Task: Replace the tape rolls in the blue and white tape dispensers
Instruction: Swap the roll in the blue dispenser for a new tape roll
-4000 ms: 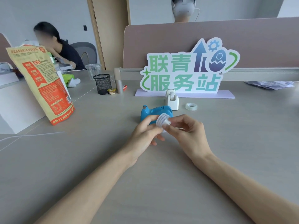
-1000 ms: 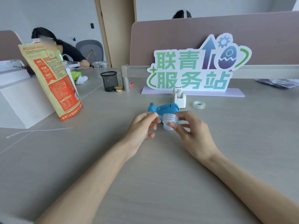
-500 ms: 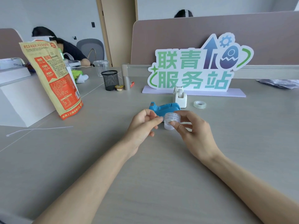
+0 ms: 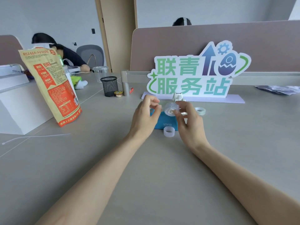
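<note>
My right hand [image 4: 189, 122] holds a ridged white stack of small tape rolls [image 4: 171, 108] in its fingertips, lifted above the blue tape dispenser [image 4: 164, 123]. My left hand [image 4: 144, 116] hovers just left of the stack, fingers curled and pinched, with nothing visible in them. A single clear tape ring [image 4: 169, 131] lies on the table in front of the blue dispenser. The white tape dispenser [image 4: 178, 96] stands behind, partly hidden by my right fingers. Another tape roll [image 4: 200, 110] lies to its right.
A cut-out sign [image 4: 194, 75] stands behind the dispensers. An orange-red pouch [image 4: 53, 88] leans at the left by a white box [image 4: 17, 108]. A black mesh cup [image 4: 109, 86] stands further back. A cable tie [image 4: 35, 138] lies left. People sit beyond.
Both hands have risen above the blue dispenser. My left hand has come off the stack, and a single tape ring now lies on the table in front of the dispenser.
</note>
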Demonstrator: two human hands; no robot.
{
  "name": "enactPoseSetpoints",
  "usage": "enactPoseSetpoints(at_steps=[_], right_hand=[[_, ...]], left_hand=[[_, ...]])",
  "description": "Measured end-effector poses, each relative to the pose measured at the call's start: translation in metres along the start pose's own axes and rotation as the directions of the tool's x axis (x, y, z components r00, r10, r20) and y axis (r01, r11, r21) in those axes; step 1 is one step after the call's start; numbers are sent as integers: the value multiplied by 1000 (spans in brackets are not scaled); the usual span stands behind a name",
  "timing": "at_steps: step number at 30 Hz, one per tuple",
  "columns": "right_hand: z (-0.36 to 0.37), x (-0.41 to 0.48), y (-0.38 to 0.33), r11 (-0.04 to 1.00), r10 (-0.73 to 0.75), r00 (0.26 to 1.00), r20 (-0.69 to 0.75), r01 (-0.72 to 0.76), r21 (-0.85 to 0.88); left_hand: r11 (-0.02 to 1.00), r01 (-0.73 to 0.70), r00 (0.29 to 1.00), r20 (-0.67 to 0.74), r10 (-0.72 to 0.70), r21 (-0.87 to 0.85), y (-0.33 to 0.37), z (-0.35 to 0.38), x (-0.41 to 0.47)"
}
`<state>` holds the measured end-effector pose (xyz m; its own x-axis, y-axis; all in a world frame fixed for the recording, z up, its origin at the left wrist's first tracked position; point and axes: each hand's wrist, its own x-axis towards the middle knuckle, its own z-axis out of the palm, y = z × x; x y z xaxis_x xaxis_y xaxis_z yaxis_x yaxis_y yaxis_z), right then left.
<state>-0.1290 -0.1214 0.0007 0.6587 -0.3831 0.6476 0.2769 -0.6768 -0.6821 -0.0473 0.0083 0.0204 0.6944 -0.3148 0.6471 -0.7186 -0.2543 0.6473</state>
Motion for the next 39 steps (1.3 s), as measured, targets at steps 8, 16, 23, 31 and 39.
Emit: enactPoseSetpoints(at_steps=[8,16,23,31,39], right_hand=[[7,16,17,999,-25,1000,-18,25,-27],[10,23,20,1000,25,1000,14,-24,-12],[15,24,28,993,-4,999,48,9,-115],[15,24,27,995,80,997,24,-78,-65],[14,24,25,993,83,996,21,-80,-91]], left_hand=[[995,-82,993,-78,87,62,-25,25,4],[997,-67,994,-89,69,29,-28,27,11],[999,-13,996,-86,16,37,-29,27,10],[996,-2,1000,-28,4,90,-27,26,10],[988,-44,999,6,44,146,-30,28,9]])
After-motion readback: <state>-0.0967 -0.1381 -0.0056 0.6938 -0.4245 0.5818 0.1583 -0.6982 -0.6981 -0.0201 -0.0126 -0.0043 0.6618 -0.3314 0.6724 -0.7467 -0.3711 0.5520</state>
